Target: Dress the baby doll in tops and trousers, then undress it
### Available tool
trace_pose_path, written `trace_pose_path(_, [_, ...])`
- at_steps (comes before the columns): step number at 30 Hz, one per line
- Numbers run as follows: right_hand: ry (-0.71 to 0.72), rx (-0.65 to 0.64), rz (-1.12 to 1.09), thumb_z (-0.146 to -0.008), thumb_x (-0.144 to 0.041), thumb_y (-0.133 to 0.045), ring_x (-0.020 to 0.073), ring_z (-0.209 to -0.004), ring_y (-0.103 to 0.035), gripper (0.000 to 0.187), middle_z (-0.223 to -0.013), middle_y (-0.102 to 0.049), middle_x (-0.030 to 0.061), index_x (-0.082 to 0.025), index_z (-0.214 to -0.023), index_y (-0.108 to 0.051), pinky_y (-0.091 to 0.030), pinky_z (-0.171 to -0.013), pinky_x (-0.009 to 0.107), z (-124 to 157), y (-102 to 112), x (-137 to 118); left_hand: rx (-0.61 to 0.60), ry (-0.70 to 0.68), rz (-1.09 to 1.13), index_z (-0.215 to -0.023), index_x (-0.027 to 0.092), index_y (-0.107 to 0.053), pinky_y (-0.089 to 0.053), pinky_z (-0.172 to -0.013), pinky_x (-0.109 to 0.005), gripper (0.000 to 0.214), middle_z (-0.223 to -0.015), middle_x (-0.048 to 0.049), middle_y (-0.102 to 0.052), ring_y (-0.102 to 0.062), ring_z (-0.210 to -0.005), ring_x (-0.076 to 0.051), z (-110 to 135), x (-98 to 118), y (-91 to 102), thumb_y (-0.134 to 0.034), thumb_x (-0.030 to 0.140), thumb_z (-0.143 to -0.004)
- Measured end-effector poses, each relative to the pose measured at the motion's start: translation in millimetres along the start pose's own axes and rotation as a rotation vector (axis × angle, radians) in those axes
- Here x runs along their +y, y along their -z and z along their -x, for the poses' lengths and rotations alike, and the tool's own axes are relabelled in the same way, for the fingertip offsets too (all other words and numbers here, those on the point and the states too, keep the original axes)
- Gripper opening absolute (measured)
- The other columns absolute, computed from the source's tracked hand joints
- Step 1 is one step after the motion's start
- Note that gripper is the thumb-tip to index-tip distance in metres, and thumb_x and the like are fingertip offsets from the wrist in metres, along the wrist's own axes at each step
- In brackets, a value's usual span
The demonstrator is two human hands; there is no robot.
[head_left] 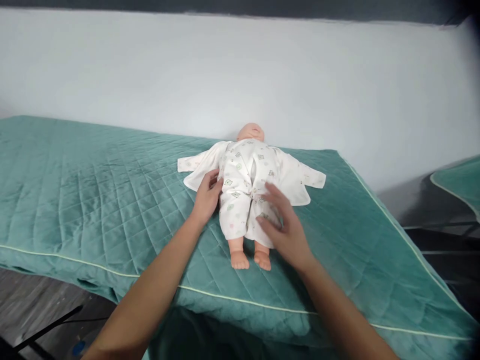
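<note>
A baby doll (251, 132) lies on its back with its head toward the wall and its bare feet (239, 259) toward me. White printed trousers (234, 212) cover its legs and reach up over its front. Its white printed jacket (294, 175) has the sleeves stretched out sideways and the flaps spread on the green quilted cover (123, 200). Against the trousers' left side rests my left hand (205, 197), thumb and fingers a little apart. My right hand (287, 227) hovers at the right trouser leg, fingers spread and slightly blurred, holding nothing.
A white wall (240, 70) rises directly behind the bed. Pale piping runs along the cover's front edge, close to my body. Another green-covered surface (461, 182) stands at far right. Black metal legs (48, 327) show above the grey floor at lower left.
</note>
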State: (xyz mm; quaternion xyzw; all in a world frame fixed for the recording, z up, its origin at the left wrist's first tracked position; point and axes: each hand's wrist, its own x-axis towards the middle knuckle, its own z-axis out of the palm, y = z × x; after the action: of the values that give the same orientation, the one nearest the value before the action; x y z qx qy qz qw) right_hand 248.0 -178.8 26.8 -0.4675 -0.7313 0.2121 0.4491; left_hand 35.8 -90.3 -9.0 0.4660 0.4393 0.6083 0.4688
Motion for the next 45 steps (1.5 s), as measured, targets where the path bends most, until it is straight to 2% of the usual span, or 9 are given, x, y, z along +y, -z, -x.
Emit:
trace_pose_path(3, [0.054,-0.128,0.198,-0.089,-0.023,-0.061,0.0298,-0.152,-0.033,0.029,-0.152,-0.05,0.0102,-0.026,-0.118,-0.061,-0.036,-0.119,0.058,23.4,-4.4,-26.3,-0.011,-0.095,-0.242,-0.116,0.02,-0.063,-0.048,-0.101,-0.036,0.027,-0.12,-0.0081,-0.066,-0.061,-0.115,-0.02,48.4,6.2,15.2,-0.063,0.028,-0.089])
trace_pose_path(6, [0.053,-0.213,0.435,-0.086,-0.015,-0.06,0.0319,-0.142,-0.044,0.022,-0.136,-0.061,0.0123,-0.022,-0.107,-0.062,-0.033,-0.119,0.06,23.8,-6.9,-40.7,-0.185,-0.088,-0.367,-0.116,0.021,-0.061,-0.049,-0.095,-0.035,0.026,-0.109,-0.0057,-0.065,-0.063,-0.101,-0.018,91.0,15.2,26.1,-0.058,0.021,-0.09])
trace_pose_path(9, [0.072,-0.302,0.67,-0.087,-0.015,-0.061,0.0328,-0.125,-0.055,0.016,-0.117,-0.068,0.0125,-0.02,-0.102,-0.064,-0.028,-0.119,0.063,12.2,-9.5,-51.1,-0.303,-0.088,-0.502,-0.121,0.022,-0.057,-0.048,-0.095,-0.037,0.037,-0.111,-0.0052,-0.062,-0.062,-0.1,-0.018,114.1,21.2,30.2,-0.058,0.014,-0.085])
trace_pose_path(13, [0.136,-0.363,0.766,-0.091,-0.013,-0.054,0.0313,-0.116,-0.057,0.012,-0.107,-0.07,0.0118,-0.018,-0.096,-0.064,-0.026,-0.119,0.062,2.5,-18.4,-56.1,-0.283,-0.095,-0.56,-0.12,0.021,-0.053,-0.047,-0.098,-0.038,0.042,-0.11,-0.0048,-0.061,-0.061,-0.102,-0.018,119.6,22.7,29.6,-0.059,0.01,-0.08])
trace_pose_path(18, [0.15,-0.361,0.609,-0.092,-0.009,-0.05,0.0231,-0.104,-0.06,0.017,-0.098,-0.069,0.0047,-0.021,-0.096,-0.061,-0.025,-0.12,0.056,9.9,-19.4,-54.9,-0.261,-0.089,-0.484,-0.121,0.021,-0.053,-0.048,-0.098,-0.037,0.038,-0.109,-0.0046,-0.062,-0.061,-0.1,-0.017,121.0,24.2,32.3,-0.057,0.012,-0.084])
trace_pose_path(25, [0.296,-0.397,0.391,-0.094,-0.012,-0.052,0.0212,-0.094,-0.058,0.01,-0.095,-0.065,0.0053,-0.02,-0.094,-0.059,-0.045,-0.096,0.039,20.6,-10.4,-73.9,-0.313,-0.221,-0.61,-0.128,0.023,-0.054,-0.049,-0.096,-0.039,0.041,-0.11,-0.0068,-0.061,-0.061,-0.104,-0.022,133.0,27.6,31.2,-0.063,0.028,-0.089])
trace_pose_path(31, [0.294,-0.399,0.395,-0.098,-0.013,-0.05,0.0202,-0.095,-0.059,0.014,-0.099,-0.066,0.0048,-0.02,-0.098,-0.063,-0.044,-0.088,0.036,22.3,-10.6,-66.2,-0.17,-0.263,-0.696,-0.106,0.022,-0.058,-0.049,-0.085,-0.034,0.014,-0.097,-0.0046,-0.064,-0.062,-0.092,-0.02,138.6,27.0,20.0,-0.05,0.022,-0.094])
trace_pose_path(39, [0.15,-0.378,0.659,-0.093,-0.017,-0.057,0.0255,-0.099,-0.058,0.01,-0.101,-0.068,0.0065,-0.02,-0.101,-0.063,-0.039,-0.085,0.041,22.9,-11.6,-55.9,-0.138,-0.254,-0.638,-0.103,0.023,-0.06,-0.051,-0.086,-0.032,0.013,-0.1,-0.0036,-0.069,-0.066,-0.094,-0.019,152.4,38.8,16.7,-0.048,0.024,-0.097])
trace_pose_path(45, [0.19,-0.488,0.58,-0.094,-0.012,-0.053,0.0221,-0.093,-0.056,0.013,-0.094,-0.065,0.0042,-0.021,-0.092,-0.062,-0.04,-0.081,0.036,21.4,-5.3,-73.3,-0.139,-0.255,-0.669,-0.101,0.023,-0.059,-0.05,-0.084,-0.032,0.013,-0.096,-0.0029,-0.069,-0.065,-0.091,-0.018,157.7,37.3,24.6,-0.047,0.023,-0.097])
